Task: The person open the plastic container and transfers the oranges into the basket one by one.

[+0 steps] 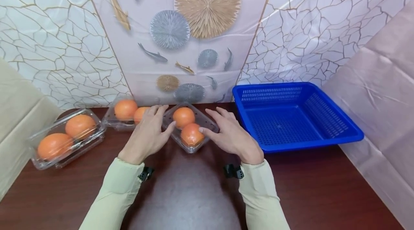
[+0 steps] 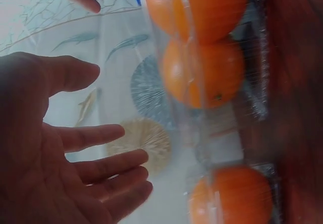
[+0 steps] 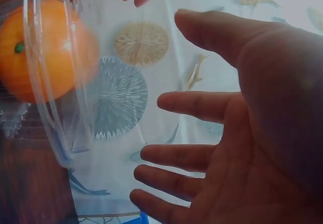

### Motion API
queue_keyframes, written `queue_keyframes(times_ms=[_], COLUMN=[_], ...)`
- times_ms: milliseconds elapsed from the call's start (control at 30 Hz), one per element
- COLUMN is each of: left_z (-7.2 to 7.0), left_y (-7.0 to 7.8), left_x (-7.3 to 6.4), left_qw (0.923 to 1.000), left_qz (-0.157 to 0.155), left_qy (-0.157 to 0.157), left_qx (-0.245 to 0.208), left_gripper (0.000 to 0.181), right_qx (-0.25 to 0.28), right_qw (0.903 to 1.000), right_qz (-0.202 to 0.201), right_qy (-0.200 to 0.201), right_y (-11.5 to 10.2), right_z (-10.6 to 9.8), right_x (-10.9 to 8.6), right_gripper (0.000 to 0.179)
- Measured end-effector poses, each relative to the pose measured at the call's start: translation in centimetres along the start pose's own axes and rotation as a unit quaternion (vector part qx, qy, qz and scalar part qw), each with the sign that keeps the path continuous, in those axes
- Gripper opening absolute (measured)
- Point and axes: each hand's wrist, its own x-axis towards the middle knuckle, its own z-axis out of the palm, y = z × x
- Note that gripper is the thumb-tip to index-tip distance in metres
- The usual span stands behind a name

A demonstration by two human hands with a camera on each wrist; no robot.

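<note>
In the head view, a clear plastic clamshell box (image 1: pixel 191 148) stands cornerwise in the middle of the table, with two oranges (image 1: pixel 192 135) inside. My left hand (image 1: pixel 148 134) hovers at the box's left side, fingers spread and extended. Opposite it, my right hand (image 1: pixel 232 133) is held at the right side, its thumb overlapping the box's edge in this view. Both wrist views show the palms facing inward with nothing in them. The lid's clear rim (image 3: pixel 43 62) shows beside an orange (image 3: pixel 50 50) in the right wrist view, apart from the fingers.
A blue plastic basket (image 1: pixel 281 124) with slotted walls sits at the right rear. To the left are two more clear boxes of oranges, one at the near left (image 1: pixel 81 151) and one farther back (image 1: pixel 111 120), partly behind my left hand. A patterned backdrop (image 1: pixel 139 79) rises behind the table.
</note>
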Motion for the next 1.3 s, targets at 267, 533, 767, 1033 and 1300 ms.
queue_keyframes(times_ms=[267, 533, 767, 1033, 1300], left_z=[1.3, 2.7, 3.1, 3.4, 3.4], left_y=[-0.3, -0.7, -0.8, -0.5, -0.2], left_x=[0.5, 0.6, 0.6, 0.4, 0.2], left_qw=[0.9998, 0.9994, 0.9995, 0.9995, 0.9996], left_qz=[0.016, 0.029, 0.007, -0.002, -0.003], left_qy=[-0.011, -0.017, -0.027, -0.029, -0.025], left_qx=[-0.006, -0.006, 0.014, 0.013, -0.014], left_gripper=[0.058, 0.057, 0.057, 0.058, 0.054], right_qx=[-0.018, -0.018, -0.017, -0.025, -0.016], right_qw=[0.9969, 0.9935, 0.9918, 0.9922, 0.9951], right_qz=[0.040, 0.060, 0.066, 0.072, 0.067], right_qy=[-0.065, -0.095, -0.108, -0.099, -0.071], right_y=[-0.1, 0.2, 0.0, -0.3, 0.6], right_z=[1.0, 2.0, 2.8, 3.3, 3.8], right_x=[0.1, 0.5, 0.8, 0.8, 1.3], right_gripper=[0.087, 0.102, 0.112, 0.119, 0.122])
